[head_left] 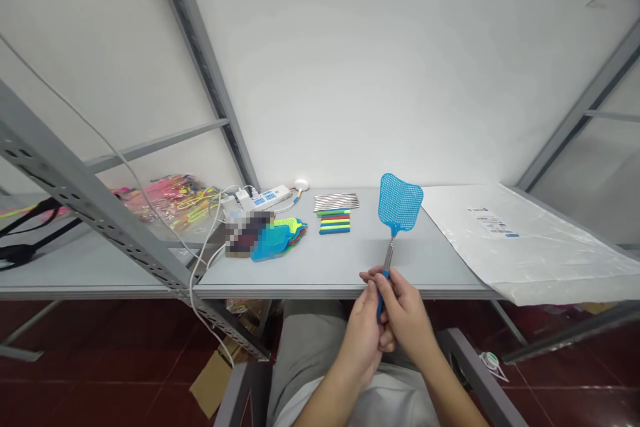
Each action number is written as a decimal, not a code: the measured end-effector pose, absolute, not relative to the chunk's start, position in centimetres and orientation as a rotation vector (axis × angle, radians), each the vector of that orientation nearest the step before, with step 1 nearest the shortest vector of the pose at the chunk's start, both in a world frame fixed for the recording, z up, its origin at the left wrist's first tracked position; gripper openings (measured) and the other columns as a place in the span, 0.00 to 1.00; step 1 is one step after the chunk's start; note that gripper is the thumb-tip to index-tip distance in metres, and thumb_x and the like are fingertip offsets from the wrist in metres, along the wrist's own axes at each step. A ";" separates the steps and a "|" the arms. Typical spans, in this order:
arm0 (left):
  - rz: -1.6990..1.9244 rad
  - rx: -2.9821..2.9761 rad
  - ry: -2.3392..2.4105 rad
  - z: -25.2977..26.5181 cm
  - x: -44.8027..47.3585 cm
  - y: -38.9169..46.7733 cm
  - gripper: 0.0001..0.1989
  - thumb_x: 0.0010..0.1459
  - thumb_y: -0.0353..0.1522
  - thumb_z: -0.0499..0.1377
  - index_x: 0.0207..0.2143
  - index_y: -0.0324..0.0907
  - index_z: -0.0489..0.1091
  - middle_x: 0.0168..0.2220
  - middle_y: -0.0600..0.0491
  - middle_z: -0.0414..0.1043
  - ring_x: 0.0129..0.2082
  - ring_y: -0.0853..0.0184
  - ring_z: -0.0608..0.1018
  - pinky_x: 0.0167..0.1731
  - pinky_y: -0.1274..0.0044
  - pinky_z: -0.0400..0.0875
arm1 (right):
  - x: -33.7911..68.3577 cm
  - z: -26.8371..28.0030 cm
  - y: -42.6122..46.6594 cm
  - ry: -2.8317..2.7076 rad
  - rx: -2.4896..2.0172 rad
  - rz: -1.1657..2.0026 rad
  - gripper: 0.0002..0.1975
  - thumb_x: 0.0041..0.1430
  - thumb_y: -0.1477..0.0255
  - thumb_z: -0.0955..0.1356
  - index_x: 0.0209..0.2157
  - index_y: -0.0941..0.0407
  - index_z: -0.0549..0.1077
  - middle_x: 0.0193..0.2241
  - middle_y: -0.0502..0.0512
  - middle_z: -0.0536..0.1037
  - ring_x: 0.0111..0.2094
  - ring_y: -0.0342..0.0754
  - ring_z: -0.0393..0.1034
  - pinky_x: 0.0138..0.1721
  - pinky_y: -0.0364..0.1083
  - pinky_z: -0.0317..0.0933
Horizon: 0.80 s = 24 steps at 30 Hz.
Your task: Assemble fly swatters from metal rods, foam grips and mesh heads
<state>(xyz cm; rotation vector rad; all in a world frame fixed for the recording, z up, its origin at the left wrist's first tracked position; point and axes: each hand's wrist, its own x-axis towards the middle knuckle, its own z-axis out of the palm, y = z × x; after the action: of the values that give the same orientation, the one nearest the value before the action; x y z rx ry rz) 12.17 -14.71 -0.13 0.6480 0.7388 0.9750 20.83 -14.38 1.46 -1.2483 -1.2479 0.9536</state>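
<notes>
Left hand [365, 330], right hand [407, 313], both curled low around blue fly swatter [395, 227], mesh [401, 202] above

Hands [363, 328] [406, 313] partly hide the blue handle [379, 307] — label print [493, 221] is too small to read.

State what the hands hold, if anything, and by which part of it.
A square-headed, perforated blue plastic fly swatter, held by its slim blue handle in both the left hand and right hand.
</notes>
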 end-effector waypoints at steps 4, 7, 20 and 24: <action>0.958 1.104 0.768 0.2 11.4 -15.0 0.22 0.63 0.48 0.53 0.50 0.44 0.71 0.40 0.48 0.73 0.34 0.67 0.74 0.33 0.76 0.70 | 23.5 1.1 -12.5 -1.315 -1.398 0.687 0.19 0.64 0.59 0.61 0.50 0.53 0.72 0.25 0.51 0.79 0.22 0.48 0.70 0.24 0.44 0.61; 0.994 1.455 0.847 0.9 10.2 -14.6 0.16 0.66 0.41 0.52 0.49 0.46 0.73 0.50 0.47 0.72 0.48 0.61 0.73 0.46 0.71 0.69 | 26.0 1.0 -9.4 -1.362 -1.666 0.507 0.21 0.65 0.59 0.60 0.55 0.53 0.68 0.22 0.51 0.76 0.25 0.52 0.71 0.30 0.46 0.60; 0.824 2.507 1.384 -0.7 8.4 -2.8 0.18 0.65 0.35 0.52 0.56 0.44 0.64 0.64 0.45 0.57 0.66 0.51 0.54 0.60 0.55 0.57 | 28.1 0.7 3.1 -1.628 -2.167 0.423 0.18 0.61 0.70 0.62 0.52 0.61 0.65 0.43 0.69 0.76 0.45 0.60 0.72 0.41 0.51 0.60; 0.760 2.523 1.402 -0.7 8.4 -3.3 0.13 0.65 0.36 0.51 0.50 0.46 0.67 0.63 0.47 0.58 0.65 0.51 0.54 0.57 0.55 0.60 | 28.9 -0.1 2.3 -1.637 -2.162 0.385 0.17 0.62 0.64 0.61 0.50 0.57 0.67 0.44 0.63 0.76 0.45 0.56 0.72 0.39 0.48 0.60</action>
<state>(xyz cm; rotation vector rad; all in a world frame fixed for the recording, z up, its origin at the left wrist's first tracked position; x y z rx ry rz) 8.36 -3.26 -0.71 2.5233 1.4017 0.7598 28.94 2.26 -0.08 -2.1616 -1.6366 0.3851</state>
